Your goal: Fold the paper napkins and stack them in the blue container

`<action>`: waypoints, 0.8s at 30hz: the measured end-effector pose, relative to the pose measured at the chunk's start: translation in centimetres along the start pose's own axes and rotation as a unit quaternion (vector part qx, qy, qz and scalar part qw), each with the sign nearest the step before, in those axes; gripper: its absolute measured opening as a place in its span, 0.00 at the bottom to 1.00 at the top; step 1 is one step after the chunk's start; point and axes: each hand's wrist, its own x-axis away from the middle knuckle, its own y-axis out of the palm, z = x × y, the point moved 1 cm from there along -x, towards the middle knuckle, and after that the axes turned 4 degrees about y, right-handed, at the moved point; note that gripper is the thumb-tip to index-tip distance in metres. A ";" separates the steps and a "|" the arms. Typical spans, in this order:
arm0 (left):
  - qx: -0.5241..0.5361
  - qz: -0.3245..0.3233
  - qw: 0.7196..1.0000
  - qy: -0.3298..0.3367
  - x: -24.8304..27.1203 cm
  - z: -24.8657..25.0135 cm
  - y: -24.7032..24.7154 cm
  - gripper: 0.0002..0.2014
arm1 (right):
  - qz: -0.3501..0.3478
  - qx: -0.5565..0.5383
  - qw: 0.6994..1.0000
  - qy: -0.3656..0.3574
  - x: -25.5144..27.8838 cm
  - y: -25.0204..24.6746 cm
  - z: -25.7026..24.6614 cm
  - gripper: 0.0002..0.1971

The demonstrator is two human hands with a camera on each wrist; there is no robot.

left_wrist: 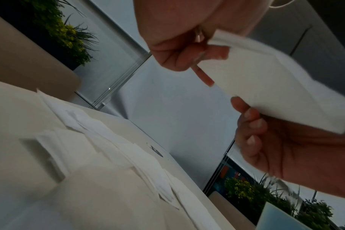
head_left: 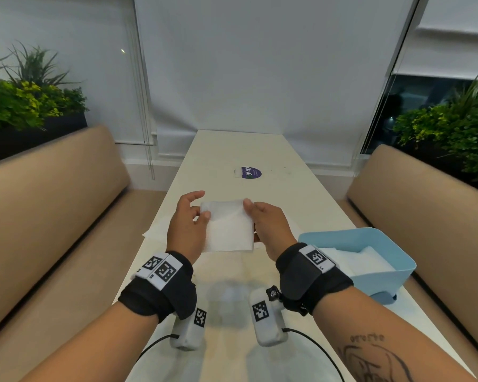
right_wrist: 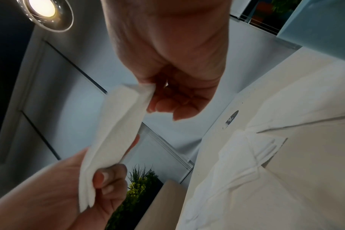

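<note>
A folded white napkin (head_left: 228, 227) hangs in the air over the middle of the table, held between both hands. My left hand (head_left: 202, 213) pinches its left edge with thumb and fingers; in the left wrist view the left hand (left_wrist: 203, 51) grips the napkin (left_wrist: 276, 87) from above. My right hand (head_left: 249, 208) pinches the right edge; the right wrist view shows the right hand (right_wrist: 154, 99) on the napkin's (right_wrist: 116, 132) upper corner. The blue container (head_left: 381, 282) stands at the right with folded napkins (head_left: 367, 261) inside. Several unfolded napkins (head_left: 156, 230) lie flat under the hands.
The long white table (head_left: 232, 150) carries a purple round sticker (head_left: 251, 172) farther away. Beige bench seats (head_left: 47, 205) run along both sides, with planters (head_left: 25, 100) behind them. The container sits close to the table's right edge.
</note>
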 end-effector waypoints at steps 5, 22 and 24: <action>0.006 0.009 1.000 0.003 -0.3 0.2 0.0 0.18 | -0.032 -0.040 0.997 0.058 0.9 0.2 0.6 0.16; 0.003 0.062 0.998 -0.007 -0.7 0.2 -0.2 0.17 | -0.188 0.033 0.978 0.089 2.3 -1.9 1.6 0.14; 0.007 0.059 0.998 -0.004 -0.7 0.3 -0.1 0.17 | -0.192 0.053 0.976 0.083 2.3 -2.0 1.5 0.15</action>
